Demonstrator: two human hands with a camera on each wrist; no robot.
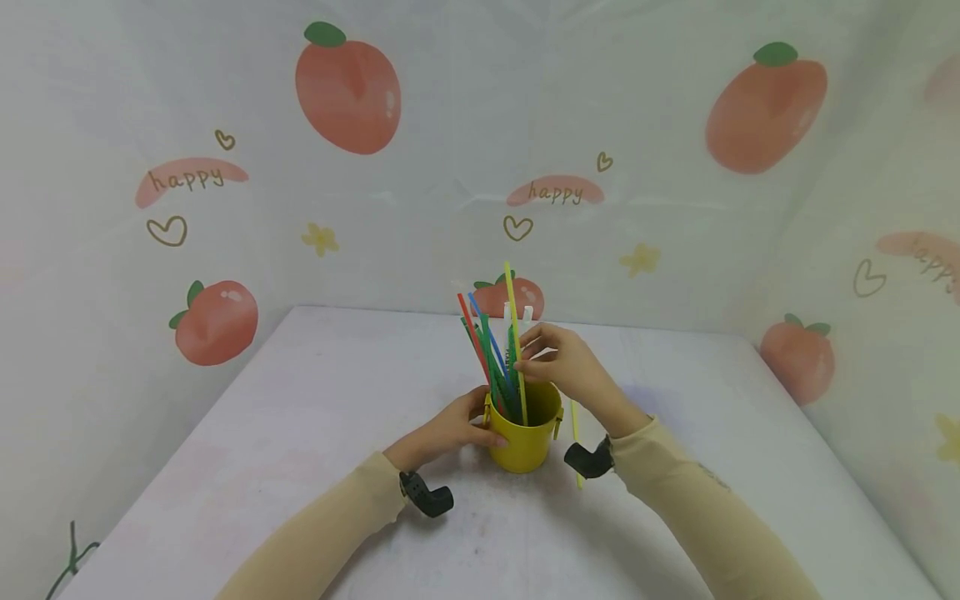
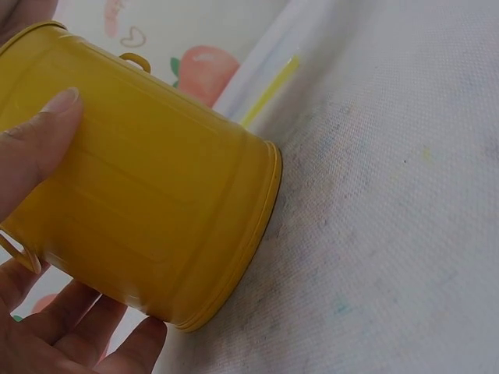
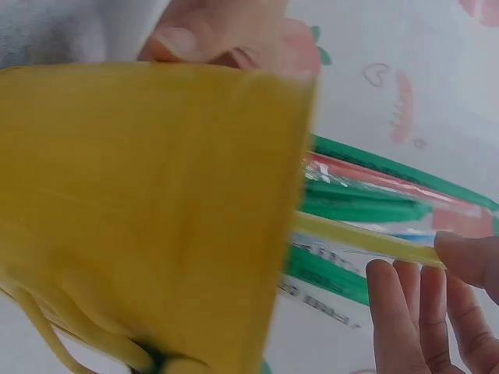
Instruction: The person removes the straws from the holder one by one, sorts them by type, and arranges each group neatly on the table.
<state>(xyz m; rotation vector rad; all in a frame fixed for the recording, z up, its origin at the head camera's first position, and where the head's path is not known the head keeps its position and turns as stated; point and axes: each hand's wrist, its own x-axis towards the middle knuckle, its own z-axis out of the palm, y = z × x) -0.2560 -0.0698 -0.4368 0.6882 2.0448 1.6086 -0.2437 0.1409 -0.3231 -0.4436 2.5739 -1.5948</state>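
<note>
A small yellow metal bucket (image 1: pixel 522 450) with side handles stands upright on the table. My left hand (image 1: pixel 450 427) grips its left side, thumb in front and fingers behind, as the left wrist view also shows. Above the rim my right hand (image 1: pixel 558 358) pinches a long yellow straw (image 1: pixel 513 304) between thumb and fingers; the straw's lower end is inside the bucket. Beside it lean a red straw (image 1: pixel 472 333), a blue straw (image 1: pixel 486 327) and several green wrapped straws (image 3: pixel 366 204). Their lower ends are hidden by the bucket wall.
Another yellow straw (image 1: pixel 575 425) lies on the white table (image 1: pixel 360 367) just right of the bucket, partly covered by the right forearm. A fruit-printed white sheet (image 1: pixel 450 125) hangs behind the table. A green twisted strand (image 1: pixel 72 558) is at the far lower left.
</note>
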